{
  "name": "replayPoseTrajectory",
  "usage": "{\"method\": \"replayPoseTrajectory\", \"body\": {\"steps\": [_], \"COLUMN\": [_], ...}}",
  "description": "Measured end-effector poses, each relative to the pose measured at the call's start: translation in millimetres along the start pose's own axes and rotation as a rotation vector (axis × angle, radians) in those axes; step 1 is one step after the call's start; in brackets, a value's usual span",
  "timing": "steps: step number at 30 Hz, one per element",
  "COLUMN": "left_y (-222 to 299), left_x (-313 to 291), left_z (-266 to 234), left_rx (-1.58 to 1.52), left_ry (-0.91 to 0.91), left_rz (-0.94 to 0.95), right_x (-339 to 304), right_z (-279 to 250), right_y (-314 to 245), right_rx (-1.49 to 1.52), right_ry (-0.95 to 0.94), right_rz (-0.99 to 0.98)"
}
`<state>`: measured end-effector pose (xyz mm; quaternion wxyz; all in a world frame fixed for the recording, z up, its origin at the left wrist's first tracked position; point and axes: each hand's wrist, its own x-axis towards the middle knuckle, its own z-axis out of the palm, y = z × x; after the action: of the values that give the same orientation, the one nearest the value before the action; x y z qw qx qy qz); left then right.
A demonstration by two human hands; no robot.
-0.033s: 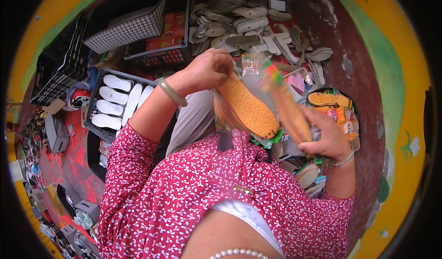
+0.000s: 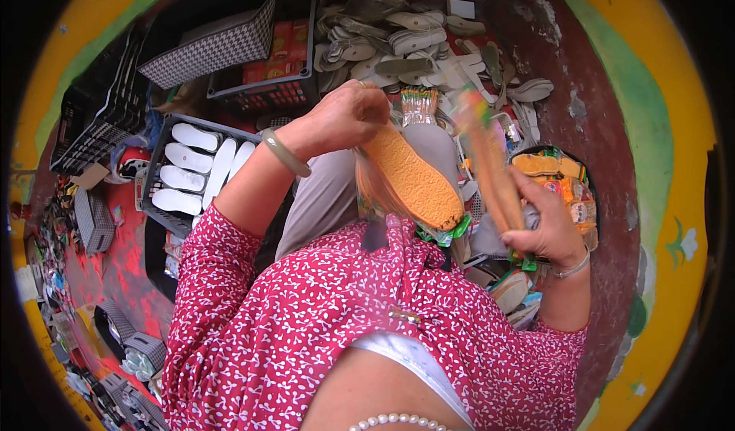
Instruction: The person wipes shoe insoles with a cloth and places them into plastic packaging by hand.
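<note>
My left hand (image 2: pixel 356 117) is closed at the upper end of an orange insole (image 2: pixel 417 178) with a bumpy surface, which slants down to the right in front of my body. Clear plastic film (image 2: pixel 375 190) hangs along its left side; whether the fingers also pinch the film is hidden. On the right, my right hand (image 2: pixel 547 228) grips a clear packet of orange insoles (image 2: pixel 498 178) between thumb and fingers. The packet leans upward to the left, its green and red top smeared by motion. Behind the insole, a bundle of clear packets (image 2: pixel 419 106) stands by my grey trouser leg (image 2: pixel 452 151).
A grey crate (image 2: pixel 253 136) of white insoles stands at left. Many grey and white soles (image 2: pixel 413 40) are heaped at the back. Orange packaged insoles (image 2: pixel 570 194) fill a container beyond my right hand. Dark crates and a houndstooth basket (image 2: pixel 218 48) sit far left.
The packet in my right hand has swung to the right, away from the insole, uncovering more of the trouser leg and the packet bundle. My left hand is nearly still.
</note>
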<state>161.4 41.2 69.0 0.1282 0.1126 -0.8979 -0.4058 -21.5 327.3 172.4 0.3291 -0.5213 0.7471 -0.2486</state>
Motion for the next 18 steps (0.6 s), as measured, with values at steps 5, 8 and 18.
{"method": "replayPoseTrajectory", "body": {"steps": [5, 8, 18], "left_y": [-5, -3, -7], "left_x": [-12, -29, -118], "left_z": [4, 8, 79], "left_rx": [0.128, 0.032, -0.665], "left_ry": [0.217, 0.505, -0.124], "left_rz": [0.252, 0.137, -0.409], "right_x": [17, 36, 50], "right_z": [25, 55, 92], "right_y": [2, 20, 48], "right_rx": [0.185, 0.063, -0.187], "right_ry": [0.146, 0.089, 0.003], "right_rz": [0.023, 0.000, -0.071]}}
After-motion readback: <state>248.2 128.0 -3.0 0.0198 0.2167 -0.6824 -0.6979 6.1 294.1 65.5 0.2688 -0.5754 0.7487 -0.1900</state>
